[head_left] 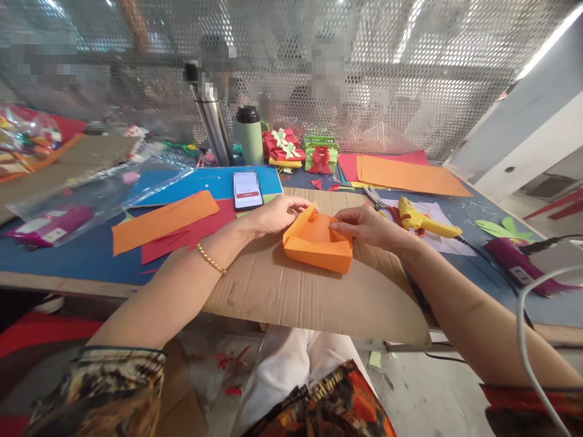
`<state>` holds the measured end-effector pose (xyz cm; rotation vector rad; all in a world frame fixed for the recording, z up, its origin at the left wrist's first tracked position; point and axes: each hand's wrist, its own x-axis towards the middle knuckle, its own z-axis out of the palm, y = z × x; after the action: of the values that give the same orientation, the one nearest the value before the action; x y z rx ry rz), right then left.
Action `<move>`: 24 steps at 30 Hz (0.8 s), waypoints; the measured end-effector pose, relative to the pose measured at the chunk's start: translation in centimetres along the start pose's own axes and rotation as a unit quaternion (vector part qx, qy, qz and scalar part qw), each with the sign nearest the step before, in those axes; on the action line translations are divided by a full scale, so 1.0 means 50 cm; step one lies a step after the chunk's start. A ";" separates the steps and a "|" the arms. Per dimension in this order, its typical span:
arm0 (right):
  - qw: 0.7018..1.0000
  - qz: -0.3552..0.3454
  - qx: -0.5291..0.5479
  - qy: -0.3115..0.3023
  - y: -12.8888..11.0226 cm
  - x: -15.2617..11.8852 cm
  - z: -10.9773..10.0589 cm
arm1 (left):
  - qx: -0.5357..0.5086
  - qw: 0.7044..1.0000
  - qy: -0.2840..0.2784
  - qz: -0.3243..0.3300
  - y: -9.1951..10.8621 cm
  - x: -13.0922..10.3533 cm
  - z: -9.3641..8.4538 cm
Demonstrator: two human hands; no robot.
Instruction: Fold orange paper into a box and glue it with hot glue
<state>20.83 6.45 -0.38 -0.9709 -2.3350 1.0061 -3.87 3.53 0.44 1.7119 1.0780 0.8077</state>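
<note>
An orange paper box (319, 252) with its top open and folded walls rests on a brown cardboard sheet (291, 297) in front of me. My left hand (285, 212) is closed at the box's far left corner, its fingers pinching the raised paper wall. On the other side my right hand (362, 226) grips the right wall between thumb and fingers, with the thumb inside the box. Parts of both hands' fingers are hidden behind the paper. Close to my right hand lie scissors (374, 197) and a yellow glue gun (426, 221).
Orange paper strips (166, 220) and red paper sit left, near a phone (247, 191). Behind stand a steel flask (214, 124), a green tumbler (250, 136) and finished paper boxes (321, 155) with bows. Purple power strips (514, 264) and a pale cable (523, 340) are right.
</note>
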 end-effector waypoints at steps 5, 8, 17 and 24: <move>1.000 0.006 0.012 -0.019 -0.008 -0.004 0.004 | 0.026 0.999 -0.030 -0.011 0.014 -0.009 0.009; 1.000 0.000 0.003 -0.009 -0.012 -0.006 0.008 | 0.019 0.999 -0.025 -0.029 0.021 -0.014 0.019; 0.997 -0.063 -0.010 0.036 -0.033 -0.012 0.008 | -0.076 0.995 0.058 -0.029 0.032 -0.020 0.041; 0.980 -0.137 -0.020 0.143 -0.064 -0.030 0.001 | -0.180 0.982 -0.047 -0.034 0.063 -0.041 0.039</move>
<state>20.40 3.75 1.83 -0.7277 -2.1778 0.6645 -2.04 0.35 2.59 1.3864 0.8602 0.8145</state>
